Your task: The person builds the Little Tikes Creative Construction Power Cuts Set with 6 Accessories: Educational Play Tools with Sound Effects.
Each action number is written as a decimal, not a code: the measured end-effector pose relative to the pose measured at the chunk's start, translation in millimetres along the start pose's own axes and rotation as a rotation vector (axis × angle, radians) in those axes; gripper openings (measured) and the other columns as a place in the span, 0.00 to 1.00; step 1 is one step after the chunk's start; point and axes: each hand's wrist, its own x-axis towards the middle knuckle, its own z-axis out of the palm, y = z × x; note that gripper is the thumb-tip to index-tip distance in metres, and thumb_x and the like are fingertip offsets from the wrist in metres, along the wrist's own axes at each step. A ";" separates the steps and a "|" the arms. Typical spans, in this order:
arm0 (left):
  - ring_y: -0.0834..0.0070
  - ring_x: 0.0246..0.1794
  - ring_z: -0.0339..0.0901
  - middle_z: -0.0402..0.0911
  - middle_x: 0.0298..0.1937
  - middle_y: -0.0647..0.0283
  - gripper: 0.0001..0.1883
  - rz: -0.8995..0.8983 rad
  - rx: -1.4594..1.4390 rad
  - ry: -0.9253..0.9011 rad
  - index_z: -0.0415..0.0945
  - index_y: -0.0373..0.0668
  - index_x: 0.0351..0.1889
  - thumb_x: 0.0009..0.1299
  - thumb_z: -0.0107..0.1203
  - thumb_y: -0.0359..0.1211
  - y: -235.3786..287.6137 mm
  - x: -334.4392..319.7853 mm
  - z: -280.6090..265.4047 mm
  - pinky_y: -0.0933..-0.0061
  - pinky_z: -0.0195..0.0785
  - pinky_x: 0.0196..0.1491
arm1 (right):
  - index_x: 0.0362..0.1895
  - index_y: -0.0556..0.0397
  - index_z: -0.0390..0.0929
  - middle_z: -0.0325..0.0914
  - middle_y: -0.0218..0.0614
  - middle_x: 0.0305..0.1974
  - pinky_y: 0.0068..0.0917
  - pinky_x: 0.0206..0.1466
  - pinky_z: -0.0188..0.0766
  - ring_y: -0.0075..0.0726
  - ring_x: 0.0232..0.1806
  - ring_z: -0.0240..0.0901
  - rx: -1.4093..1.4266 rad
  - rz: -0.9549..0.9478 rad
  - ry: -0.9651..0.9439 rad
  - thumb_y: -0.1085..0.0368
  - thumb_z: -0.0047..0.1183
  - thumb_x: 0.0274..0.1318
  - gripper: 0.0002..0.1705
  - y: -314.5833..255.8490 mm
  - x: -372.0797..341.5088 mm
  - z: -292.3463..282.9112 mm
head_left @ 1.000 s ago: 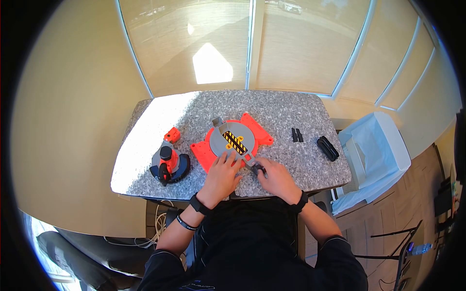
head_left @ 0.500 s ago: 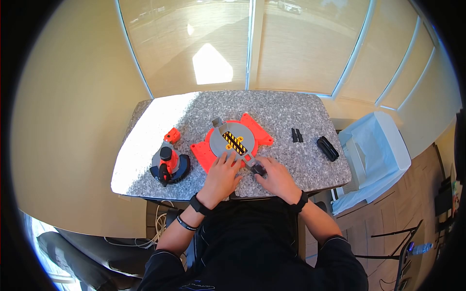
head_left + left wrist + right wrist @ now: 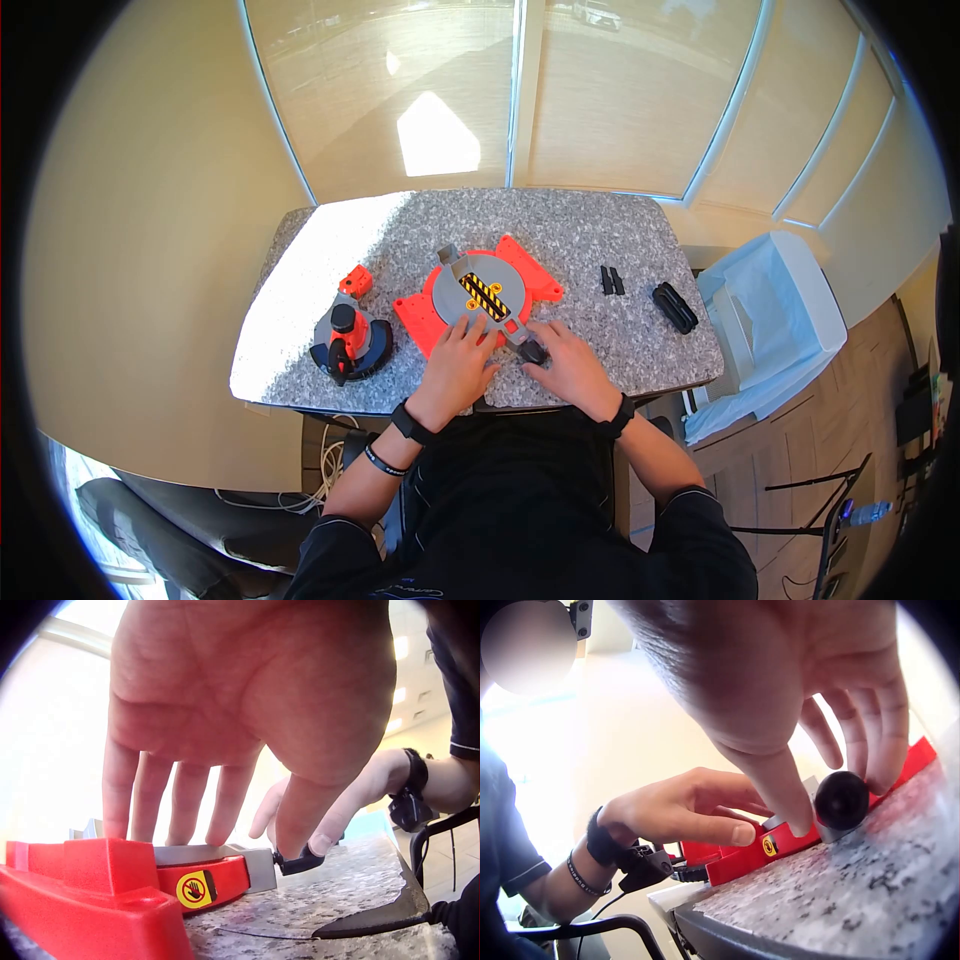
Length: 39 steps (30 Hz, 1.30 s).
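A round grey turntable (image 3: 458, 300) with a yellow-and-black striped slot sits on a red base (image 3: 530, 270). My left hand (image 3: 457, 372) rests its spread, nearly straight fingers on the turntable's near edge; the left wrist view shows the fingertips (image 3: 180, 838) on the grey surface. A black knob (image 3: 532, 352) ends the grey arm at the front right. Around this knob (image 3: 841, 801) my right hand (image 3: 572, 370) has its thumb on one side and its fingers on the other, in a light pinch.
A red and black toy saw (image 3: 347, 335) stands left of the base. Two small black pieces (image 3: 612, 280) and a larger black object (image 3: 675, 307) lie on the right of the granite table (image 3: 590, 225). A lined bin (image 3: 790, 300) stands beyond its right edge.
My right thumb and fingers have shifted slightly about the black knob, and more of the knob shows now. My left hand has stayed in place on the turntable.
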 end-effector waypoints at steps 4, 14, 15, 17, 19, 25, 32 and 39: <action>0.43 0.71 0.69 0.72 0.72 0.47 0.31 0.001 -0.005 -0.007 0.74 0.39 0.67 0.67 0.69 0.39 -0.9 0.1 1.2 0.49 0.69 0.69 | 0.64 0.56 0.74 0.80 0.51 0.47 0.45 0.48 0.81 0.57 0.44 0.83 0.034 0.027 -0.011 0.65 0.68 0.55 0.32 3.8 0.2 3.8; 0.43 0.71 0.70 0.72 0.72 0.48 0.31 -0.001 0.004 -0.006 0.74 0.39 0.66 0.66 0.69 0.38 0.5 0.3 -0.2 0.50 0.69 0.70 | 0.63 0.54 0.72 0.80 0.54 0.46 0.52 0.51 0.78 0.66 0.47 0.80 0.099 0.054 -0.039 0.64 0.65 0.57 0.30 5.6 0.3 5.6; 0.43 0.71 0.70 0.72 0.71 0.48 0.31 0.000 -0.005 -0.003 0.74 0.39 0.66 0.66 0.69 0.38 0.2 0.3 0.1 0.50 0.68 0.70 | 0.63 0.54 0.72 0.80 0.54 0.47 0.52 0.51 0.78 0.66 0.48 0.80 0.085 0.048 -0.034 0.63 0.66 0.57 0.31 3.0 0.1 3.0; 0.43 0.71 0.70 0.73 0.71 0.47 0.31 0.000 -0.015 -0.001 0.74 0.39 0.66 0.66 0.69 0.38 -0.7 0.4 0.5 0.50 0.68 0.70 | 0.64 0.54 0.72 0.79 0.54 0.47 0.52 0.52 0.78 0.66 0.49 0.80 0.071 0.042 -0.029 0.63 0.67 0.56 0.31 2.3 0.1 1.5; 0.42 0.71 0.70 0.73 0.71 0.47 0.31 0.008 -0.026 0.003 0.74 0.38 0.66 0.66 0.69 0.37 -1.4 0.6 0.7 0.50 0.68 0.70 | 0.65 0.54 0.74 0.79 0.47 0.46 0.44 0.49 0.81 0.54 0.44 0.83 0.051 0.043 -0.038 0.63 0.70 0.56 0.34 4.7 0.0 1.7; 0.43 0.71 0.70 0.73 0.71 0.47 0.31 -0.003 -0.045 0.000 0.74 0.39 0.66 0.66 0.69 0.37 -0.8 0.5 -1.1 0.51 0.68 0.70 | 0.65 0.53 0.75 0.79 0.47 0.44 0.43 0.48 0.81 0.52 0.42 0.83 0.039 0.044 -0.020 0.64 0.69 0.56 0.32 5.0 0.3 4.4; 0.43 0.70 0.70 0.72 0.72 0.47 0.30 0.004 -0.069 0.012 0.74 0.39 0.66 0.66 0.69 0.36 -1.7 -0.2 -0.5 0.51 0.69 0.70 | 0.63 0.55 0.75 0.82 0.50 0.45 0.44 0.47 0.80 0.54 0.42 0.83 0.064 0.041 -0.002 0.65 0.67 0.57 0.30 10.6 -0.3 9.0; 0.43 0.71 0.69 0.72 0.71 0.47 0.30 -0.002 -0.078 0.005 0.74 0.39 0.66 0.67 0.68 0.35 -1.6 1.3 -0.8 0.51 0.69 0.70 | 0.53 0.56 0.76 0.81 0.51 0.41 0.48 0.47 0.79 0.60 0.43 0.81 0.080 0.050 -0.029 0.64 0.68 0.56 0.23 10.2 1.6 5.9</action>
